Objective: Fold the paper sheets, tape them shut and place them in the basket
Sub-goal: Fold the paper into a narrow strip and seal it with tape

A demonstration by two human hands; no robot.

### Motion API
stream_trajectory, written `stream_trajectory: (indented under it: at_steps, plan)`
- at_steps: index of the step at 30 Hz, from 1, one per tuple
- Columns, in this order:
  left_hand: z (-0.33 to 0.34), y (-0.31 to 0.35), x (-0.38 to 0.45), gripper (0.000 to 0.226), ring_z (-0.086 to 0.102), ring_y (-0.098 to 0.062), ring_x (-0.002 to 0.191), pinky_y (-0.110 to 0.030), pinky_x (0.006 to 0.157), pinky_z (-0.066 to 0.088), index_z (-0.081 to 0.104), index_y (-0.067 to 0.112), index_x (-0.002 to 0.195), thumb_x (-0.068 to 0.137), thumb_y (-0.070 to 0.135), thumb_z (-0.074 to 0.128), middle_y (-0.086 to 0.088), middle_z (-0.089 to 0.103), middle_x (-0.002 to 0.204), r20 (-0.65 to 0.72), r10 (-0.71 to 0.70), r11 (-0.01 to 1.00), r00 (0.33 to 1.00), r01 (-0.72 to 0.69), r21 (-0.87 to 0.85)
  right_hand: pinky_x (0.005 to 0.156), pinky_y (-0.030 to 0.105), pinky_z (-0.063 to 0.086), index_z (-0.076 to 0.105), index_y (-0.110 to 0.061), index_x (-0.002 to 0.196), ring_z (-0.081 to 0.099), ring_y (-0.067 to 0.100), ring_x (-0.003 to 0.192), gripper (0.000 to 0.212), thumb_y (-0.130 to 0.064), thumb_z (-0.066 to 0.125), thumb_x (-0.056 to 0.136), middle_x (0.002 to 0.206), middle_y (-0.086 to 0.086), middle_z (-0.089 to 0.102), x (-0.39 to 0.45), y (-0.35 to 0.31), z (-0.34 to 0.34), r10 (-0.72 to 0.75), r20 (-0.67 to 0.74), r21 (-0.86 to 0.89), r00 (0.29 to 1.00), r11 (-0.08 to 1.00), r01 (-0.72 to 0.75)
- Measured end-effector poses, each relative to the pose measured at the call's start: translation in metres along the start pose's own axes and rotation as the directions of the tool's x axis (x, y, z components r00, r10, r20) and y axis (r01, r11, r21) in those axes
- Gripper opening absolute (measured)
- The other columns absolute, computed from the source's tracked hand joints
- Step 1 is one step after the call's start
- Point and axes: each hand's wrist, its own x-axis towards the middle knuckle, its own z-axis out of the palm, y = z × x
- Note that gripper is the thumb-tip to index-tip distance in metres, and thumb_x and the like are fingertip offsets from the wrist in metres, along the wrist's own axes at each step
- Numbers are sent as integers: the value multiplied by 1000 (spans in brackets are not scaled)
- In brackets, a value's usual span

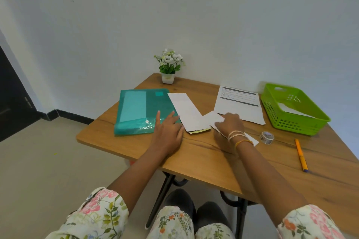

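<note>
Wooden tabletop [204, 161], grain and dark cracks visible, on black metal legs; set into a corner of plain white walls. Pale floor, black skirting, dark door at left.

Left hand [169, 132]: fingers straight and spread, lying flat on tabletop, fingertips on edge of teal folder [136, 110].

Right hand [229, 124]: fingers curled down onto a folded sheet [213, 118]; whether it pinches the paper cannot be told.

A longer folded sheet [186, 110] lies between folder and right hand. Printed sheet [239, 105] further back. Green basket [295, 122] at right, white paper inside. Tape roll [266, 137] and orange pen [300, 154] near right wrist. Potted plant [169, 66] in the far corner.
</note>
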Motion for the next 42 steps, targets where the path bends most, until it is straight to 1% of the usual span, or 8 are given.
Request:
stream_trajectory:
  at_steps: [5,12,18,23,29,32,36,42]
  plan:
    - [4,20,29,24,48,-19,129,-35,113,23,70,13,109,96,21,51,-4,61,131,35,-37,970,999,44,-241,97,40,44,54,-12,124,48,34,121,89,-73,68,61,130,16,52,8,26,-12,137,138,-175,981,978,-112]
    - [19,23,50,48,44,-20,128,-33,101,39,55,21,131,87,37,67,-1,47,142,500,-113,907,859,295,-302,90,39,49,56,-10,118,56,31,110,92,-73,74,53,120,13,60,9,29,-16,171,193,-163,966,977,-141]
    - [28,19,42,41,53,-17,119,-26,91,42,63,18,123,85,34,70,0,58,133,371,-199,853,907,347,-390,73,32,44,54,-14,121,55,24,96,87,-62,81,54,120,9,60,7,31,-19,205,263,-23,943,978,-207]
    - [31,23,33,35,61,-12,103,-23,83,48,69,16,115,85,34,70,1,67,119,232,-228,869,946,305,-390,65,29,41,61,-12,113,52,22,80,60,-48,78,68,113,10,66,-2,36,-14,155,93,85,983,983,-163]
    - [28,31,29,18,65,-14,78,-23,67,47,77,12,94,89,25,64,-3,74,92,109,-140,935,984,168,-313,70,32,40,56,-5,112,58,33,104,46,-30,74,78,118,16,61,-15,35,-27,93,-25,281,995,956,-83]
    - [27,34,28,21,63,-18,73,-31,66,51,76,9,88,91,23,60,-5,72,82,89,-117,957,989,136,-255,76,29,37,48,-7,125,54,29,111,59,-27,76,77,129,13,55,-23,28,-41,67,112,331,992,938,-100]
    - [26,35,27,23,62,-19,71,-37,66,52,73,7,86,93,21,57,-6,71,81,69,-104,966,992,117,-230,88,30,38,36,-17,144,46,28,126,79,-25,77,77,143,7,45,-38,19,-53,-26,326,168,945,985,-30]
    - [22,37,25,22,60,-20,69,-36,62,50,71,6,84,93,20,56,-8,69,80,44,-113,970,993,120,-211,91,30,40,35,-23,146,47,27,125,79,-22,75,78,143,6,46,-53,12,-57,-67,416,78,907,996,38]
